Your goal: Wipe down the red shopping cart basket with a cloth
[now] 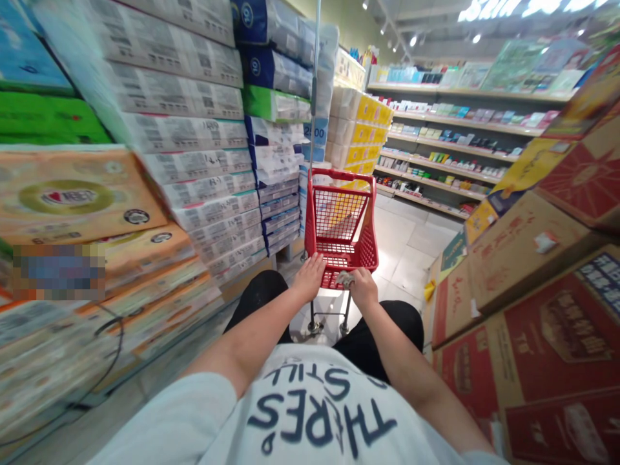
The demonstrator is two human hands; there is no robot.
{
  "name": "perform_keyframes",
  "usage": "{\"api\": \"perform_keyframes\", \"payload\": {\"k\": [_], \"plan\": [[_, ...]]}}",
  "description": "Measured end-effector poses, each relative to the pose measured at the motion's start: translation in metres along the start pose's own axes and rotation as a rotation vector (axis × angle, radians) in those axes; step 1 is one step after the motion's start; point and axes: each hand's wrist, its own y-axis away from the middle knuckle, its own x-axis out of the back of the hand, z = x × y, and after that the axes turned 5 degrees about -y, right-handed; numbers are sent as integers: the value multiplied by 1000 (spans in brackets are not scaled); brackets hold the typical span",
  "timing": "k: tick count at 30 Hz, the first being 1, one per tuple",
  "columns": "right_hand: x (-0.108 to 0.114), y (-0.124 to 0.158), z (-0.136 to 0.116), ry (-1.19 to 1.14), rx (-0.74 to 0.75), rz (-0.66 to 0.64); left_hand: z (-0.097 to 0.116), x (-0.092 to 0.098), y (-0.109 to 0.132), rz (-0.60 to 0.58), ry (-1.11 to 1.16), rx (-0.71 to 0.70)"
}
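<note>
A small red plastic shopping cart [341, 213] stands upright in front of my knees, its mesh basket holding nothing that I can see. My left hand [309, 279] is closed over the near left corner of its rim, the thumb side partly hidden. At the near right edge my right hand [364, 288] pinches a crumpled greyish rag [345, 279] against the rim. Below the basket, thin metal legs run down to casters [314, 327]. A tall metal pole [314, 97] rises at the cart's far left corner.
Tall stacks of wrapped tissue packs [208, 148] line the left side, with orange packs [82, 194] nearer. Cardboard cartons [533, 252] crowd the right. Stocked shelves [450, 123] stand at the back, beyond the tiled floor [411, 239].
</note>
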Motion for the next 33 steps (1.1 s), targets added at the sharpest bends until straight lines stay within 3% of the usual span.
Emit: {"api": "perform_keyframes", "payload": {"k": [4, 10, 15, 20, 28, 33], "plan": [[1, 3, 5, -6, -60, -88, -4, -3, -3, 6, -54, -20], [-1, -2, -6, -35, 146, 74, -21, 2, -1, -2, -111, 33], [-15, 1, -18, 25, 165, -38, -34, 11, 5, 9, -110, 65], [-21, 5, -31, -28, 272, 12, -32, 5, 7, 10, -91, 243], [-11, -1, -41, -111, 34, -98, -24, -3, 1, -9, 52, 157], [5, -2, -31, -174, -46, -133, -16, -4, -4, 13, 83, 68]]}}
